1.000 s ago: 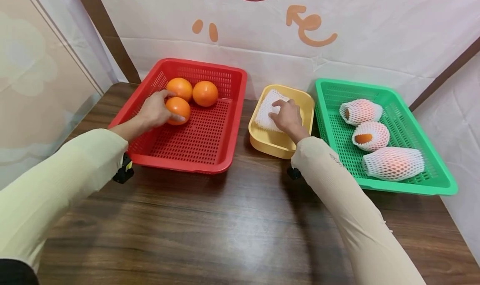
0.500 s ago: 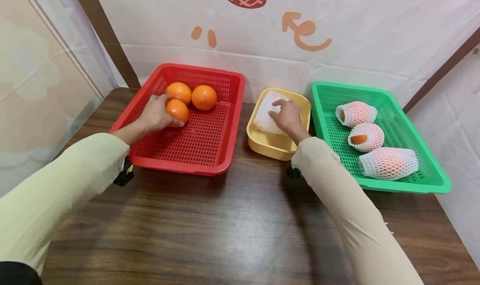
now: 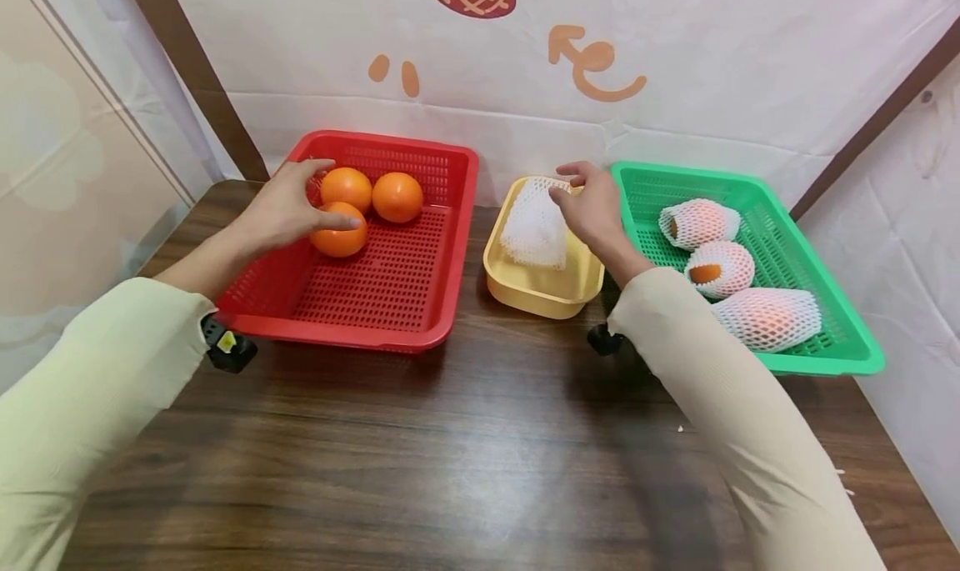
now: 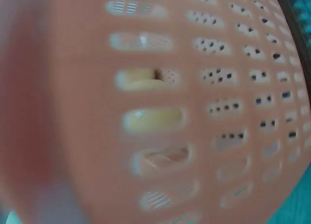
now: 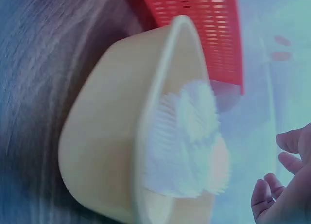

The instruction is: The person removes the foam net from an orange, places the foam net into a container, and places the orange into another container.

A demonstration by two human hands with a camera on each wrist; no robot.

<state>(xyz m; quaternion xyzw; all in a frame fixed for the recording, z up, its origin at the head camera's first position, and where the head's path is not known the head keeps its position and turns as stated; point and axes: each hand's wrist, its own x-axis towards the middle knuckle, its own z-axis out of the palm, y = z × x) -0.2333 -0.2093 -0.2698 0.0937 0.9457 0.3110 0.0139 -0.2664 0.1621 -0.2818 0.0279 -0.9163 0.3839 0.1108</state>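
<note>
My left hand point(image 3: 281, 208) hovers over the red basket point(image 3: 459, 246), its thumb and fingers spread apart. Below the thumb lies the nearest orange point(image 3: 339, 236); two more oranges, one at the back left point(image 3: 347, 190) and one at the back right point(image 3: 397, 197), lie against or close by it. In the left wrist view the slotted basket wall point(image 4: 87, 136) fills most of the picture. My right hand point(image 3: 594, 208) is above the yellow bin point(image 3: 540, 303), fingers loosely bent with nothing between them. White foam fruit nets point(image 3: 536, 229) lie in that bin, and the right wrist view shows them apart from the hand.
At the right stands a green basket point(image 3: 817, 258) holding three fruits in foam nets point(image 3: 772, 319). A printed white cloth point(image 3: 480, 79) hangs behind the containers. The brown wooden table point(image 3: 420, 463) carries a few tiny white scraps at the right.
My left hand has let go of the nearest orange and drawn up and left, its fingers spreading. My right hand has risen off the foam nets and shifted slightly right.
</note>
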